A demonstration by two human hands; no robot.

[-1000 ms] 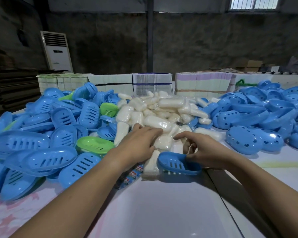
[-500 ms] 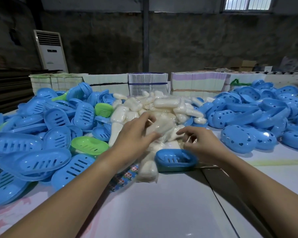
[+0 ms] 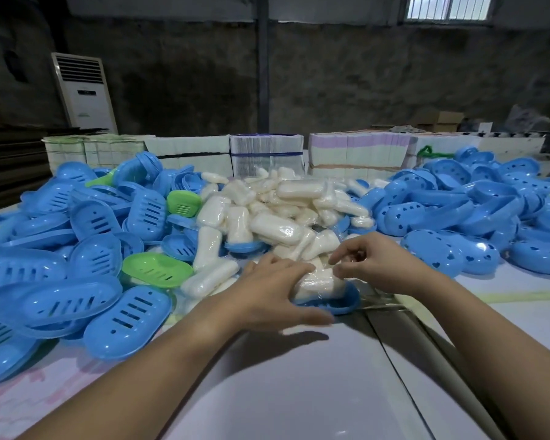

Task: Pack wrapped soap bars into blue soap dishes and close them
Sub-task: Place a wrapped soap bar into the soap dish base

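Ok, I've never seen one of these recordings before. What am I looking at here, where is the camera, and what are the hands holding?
There is no machine here. A person wears a wide-angle camera on the head, looking forward and down, so the two bare arms reaching in from the bottom are their own.

On the table lie three heaps: slotted blue dish halves on the left with a few green ones, wrapped white soap bars in the middle, and blue dish halves with heart-shaped holes on the right. Stacks of flat packaging stand behind them.

Right in front sits one open blue soap dish with a wrapped soap bar in it. The left hand lies over the bar and dish with fingers spread. The right hand has curled fingers at the bar's clear wrapper, seemingly pinching it. The dish is not yet closed.
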